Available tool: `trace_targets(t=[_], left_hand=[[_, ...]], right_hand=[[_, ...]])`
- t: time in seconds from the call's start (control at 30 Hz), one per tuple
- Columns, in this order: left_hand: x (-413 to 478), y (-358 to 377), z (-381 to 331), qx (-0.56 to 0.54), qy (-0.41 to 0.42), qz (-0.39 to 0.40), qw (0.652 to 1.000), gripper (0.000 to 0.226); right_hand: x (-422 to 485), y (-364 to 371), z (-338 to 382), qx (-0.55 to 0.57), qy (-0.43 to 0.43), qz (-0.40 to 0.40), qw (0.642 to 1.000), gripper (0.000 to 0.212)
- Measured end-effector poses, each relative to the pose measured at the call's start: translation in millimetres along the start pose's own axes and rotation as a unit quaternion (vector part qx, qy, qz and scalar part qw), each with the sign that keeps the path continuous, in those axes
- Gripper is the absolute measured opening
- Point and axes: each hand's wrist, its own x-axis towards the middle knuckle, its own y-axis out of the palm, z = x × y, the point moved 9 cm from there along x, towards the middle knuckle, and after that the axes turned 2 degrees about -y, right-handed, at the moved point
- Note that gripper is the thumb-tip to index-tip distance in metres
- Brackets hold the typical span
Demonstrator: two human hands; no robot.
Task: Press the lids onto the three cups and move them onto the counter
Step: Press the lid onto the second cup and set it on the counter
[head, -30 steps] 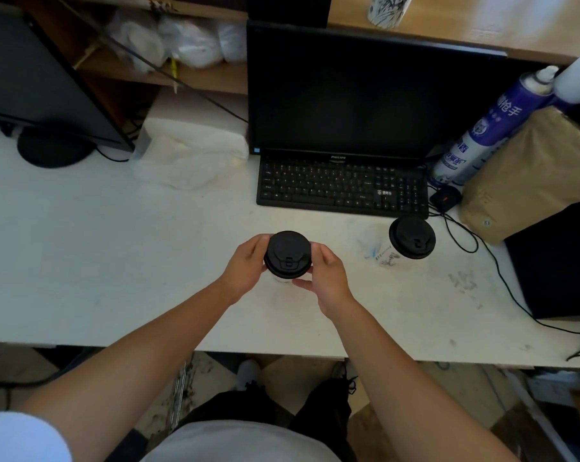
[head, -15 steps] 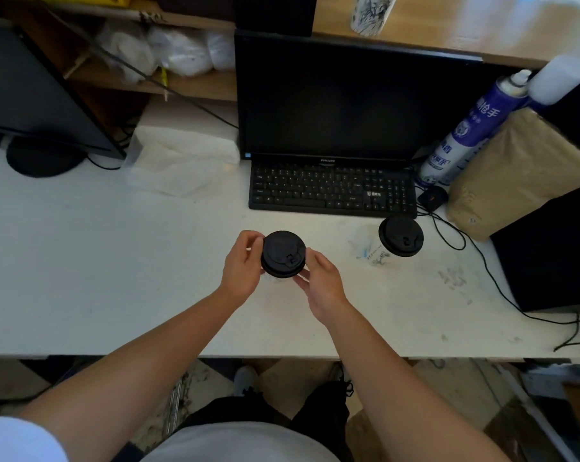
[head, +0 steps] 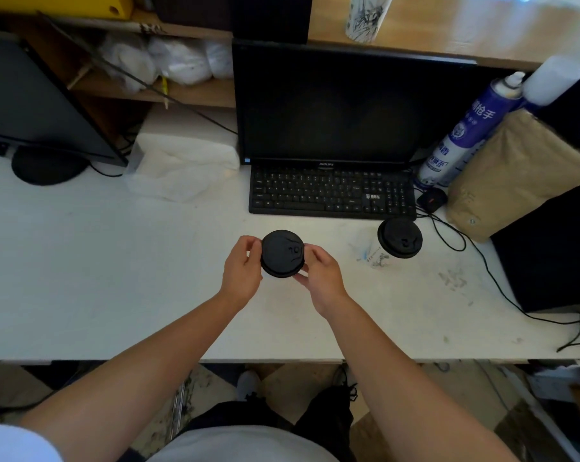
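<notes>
Black round plastic lid (head: 282, 253): our left hand (head: 242, 271) and right hand (head: 321, 276) grip its rim, likely seating it. Second black-lidded cup (head: 400, 237) stands by; neither on wooden counter (head: 448, 31) yet.

soft, even light fills the scene, brightest at the upper right, where the counter (head: 481, 28) washes out in a pale glare. the white desk (head: 82, 261) reads bright and flat, a touch bluish, with only faint shadows beneath the arms. the lid (head: 283, 253), held between the left hand (head: 242, 270) and right hand (head: 323, 278), is so dark that its relief barely shows. the monitor (head: 325, 105) is a flat black slab. the shelf (head: 195, 95) at upper left sits dim. below the desk edge the floor (head: 212, 385) falls into murk. wide-angle distortion bends straight edges toward the corners, and detail softens there. the centre is fairly sharp.
</notes>
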Motion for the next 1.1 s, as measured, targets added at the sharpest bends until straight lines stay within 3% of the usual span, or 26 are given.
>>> trace_targets(t=[0.13,0.3,0.43,0.6,0.7,0.8,0.9,1.1], left_hand=[[-1,5,8,0.004,-0.048,0.003,0.999,0.033],[-3,11,7,-0.030,-0.045,0.023,0.998,0.019],[-4,13,13,-0.095,-0.107,0.064,0.988,0.019],[-14,18,15,-0.047,-0.100,0.077,0.991,0.047],[-21,26,25,-0.099,-0.153,0.091,0.979,0.060],[-22,25,33,-0.127,-0.195,0.083,0.969,0.056],[-15,14,23,-0.109,-0.139,0.068,0.982,0.038],[-5,-3,-21,-0.039,0.013,0.057,0.998,0.038]], right_hand=[[-3,2,-5,-0.003,0.026,0.000,1.000,0.034],[1,4,7,0.001,0.026,0.001,1.000,0.032],[1,6,11,0.020,0.015,0.029,0.999,0.027],[-1,8,5,0.003,0.027,0.017,0.999,0.029],[-2,10,0,0.028,0.061,0.023,0.998,0.033],[-1,11,1,0.030,0.063,0.038,0.997,0.029],[-3,13,7,0.018,0.050,0.063,0.997,0.029],[-14,22,33,0.007,-0.014,0.130,0.991,0.032]])
